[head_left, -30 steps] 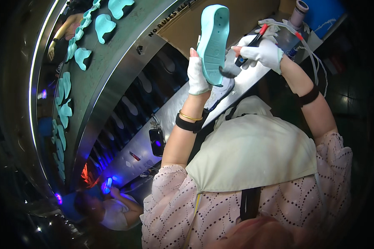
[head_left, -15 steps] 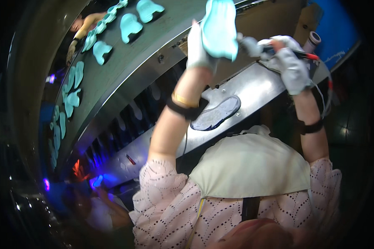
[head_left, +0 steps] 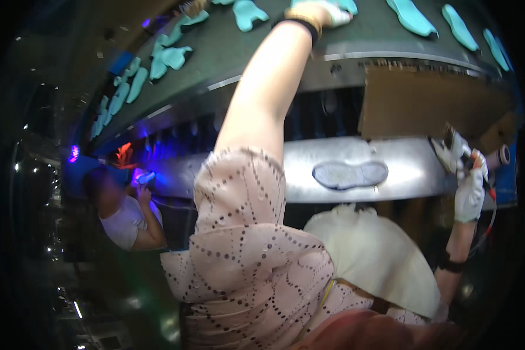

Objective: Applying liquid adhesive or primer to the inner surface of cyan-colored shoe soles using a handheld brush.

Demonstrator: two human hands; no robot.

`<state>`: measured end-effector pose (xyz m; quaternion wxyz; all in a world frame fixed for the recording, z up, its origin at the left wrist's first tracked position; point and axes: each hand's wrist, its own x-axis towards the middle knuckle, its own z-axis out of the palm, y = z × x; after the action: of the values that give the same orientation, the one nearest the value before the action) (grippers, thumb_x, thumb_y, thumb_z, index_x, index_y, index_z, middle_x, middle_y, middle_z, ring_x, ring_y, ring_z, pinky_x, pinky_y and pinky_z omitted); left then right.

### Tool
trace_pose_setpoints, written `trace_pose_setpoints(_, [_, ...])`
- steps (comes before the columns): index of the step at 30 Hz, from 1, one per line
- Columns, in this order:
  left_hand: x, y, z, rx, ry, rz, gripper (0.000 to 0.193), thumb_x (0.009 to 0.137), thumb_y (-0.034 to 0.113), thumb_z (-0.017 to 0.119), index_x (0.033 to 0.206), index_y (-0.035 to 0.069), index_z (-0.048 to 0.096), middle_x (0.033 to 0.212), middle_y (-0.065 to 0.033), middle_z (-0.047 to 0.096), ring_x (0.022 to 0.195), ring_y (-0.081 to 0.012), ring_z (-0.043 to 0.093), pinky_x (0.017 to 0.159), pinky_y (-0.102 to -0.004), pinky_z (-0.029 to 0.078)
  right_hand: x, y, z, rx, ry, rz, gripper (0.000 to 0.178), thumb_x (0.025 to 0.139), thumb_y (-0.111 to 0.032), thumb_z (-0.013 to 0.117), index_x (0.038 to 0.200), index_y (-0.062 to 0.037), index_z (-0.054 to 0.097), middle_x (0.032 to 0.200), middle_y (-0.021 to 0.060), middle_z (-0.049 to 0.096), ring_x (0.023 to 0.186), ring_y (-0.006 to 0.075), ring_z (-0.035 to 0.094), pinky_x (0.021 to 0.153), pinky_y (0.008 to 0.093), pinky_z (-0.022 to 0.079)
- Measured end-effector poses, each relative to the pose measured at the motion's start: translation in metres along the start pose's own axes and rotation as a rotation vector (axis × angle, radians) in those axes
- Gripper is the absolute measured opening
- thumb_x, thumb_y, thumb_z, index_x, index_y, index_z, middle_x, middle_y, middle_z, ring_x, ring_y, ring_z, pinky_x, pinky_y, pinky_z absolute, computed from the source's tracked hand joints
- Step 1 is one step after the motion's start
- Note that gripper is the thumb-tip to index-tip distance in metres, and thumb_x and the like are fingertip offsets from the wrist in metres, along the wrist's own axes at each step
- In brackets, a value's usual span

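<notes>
teal pieces (head_left: 137, 85) on the belt (head_left: 216, 46) to your left. your left hand (head_left: 331, 13) is out over it by the top edge, at a teal shoe (head_left: 349, 6), can't tell if the fingers grip. grey sole (head_left: 350, 175) lies on the bench (head_left: 414, 163), then your right hand (head_left: 470, 195) has fingers wrapped round a brush (head_left: 450, 137).

Glossy metal ledge (head_left: 417, 175), matt cardboard (head_left: 431, 108), smooth foam-like soles (head_left: 411, 16), matt cloth glove (head_left: 468, 199)

Left grip (head_left: 332, 13) at turquoise piece (head_left: 349, 6) over dark belt (head_left: 364, 36); right grip (head_left: 471, 185) holding brush (head_left: 451, 137)
</notes>
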<state>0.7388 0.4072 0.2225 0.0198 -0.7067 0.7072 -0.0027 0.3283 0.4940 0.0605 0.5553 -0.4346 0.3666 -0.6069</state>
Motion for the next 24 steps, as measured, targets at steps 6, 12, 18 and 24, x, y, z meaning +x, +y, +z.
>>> trace_pose_setpoints(6, [-0.008,-0.053,0.063,0.074,0.167,-0.183,0.046,0.083,0.04,0.042,0.118,0.011,0.053,0.123,-0.0138,0.05,0.115,-0.0291,0.046,0.095,-0.0378,0.037,0.014,0.03,0.016,-0.141,-0.066,0.201,0.031,0.091,-0.033,0.047,0.111,-0.0101,0.051,0.102,0.0008,0.053,0.076,0.0053,0.048,0.065,0.0155,0.036])
trace_pose_setpoints(12, [-0.094,-0.039,0.011,0.433,0.813,0.27,0.012,0.075,0.018,0.047,0.079,0.012,0.056,0.067,-0.0089,0.057,0.054,-0.0251,0.054,0.055,-0.0381,0.039,0.022,0.022,0.021,-0.078,-0.277,0.16,0.031,0.091,-0.03,0.047,0.116,-0.0107,0.05,0.108,-0.0005,0.051,0.081,0.0067,0.049,0.069,0.018,0.039])
trace_pose_setpoints(18, [-0.092,-0.061,0.06,0.179,0.797,0.092,0.016,0.074,0.021,0.062,0.086,0.01,0.063,0.082,-0.0089,0.062,0.079,-0.0279,0.057,0.082,-0.0356,0.041,0.013,0.044,0.04,0.014,-0.185,0.27,0.019,0.087,-0.022,0.056,0.102,-0.0104,0.054,0.096,0.0017,0.057,0.073,0.0081,0.051,0.062,0.0183,0.039])
trace_pose_setpoints(24, [-0.143,-0.008,0.042,-1.54,0.94,0.072,0.025,0.088,0.015,0.052,0.109,0.001,0.05,0.11,-0.0069,0.052,0.099,-0.0147,0.047,0.089,-0.0277,0.036,-0.012,0.02,0.03,0.216,-0.471,0.191,0.018,0.085,-0.008,0.055,0.103,-0.0076,0.052,0.109,0.0099,0.055,0.083,0.0153,0.054,0.07,0.0203,0.043])
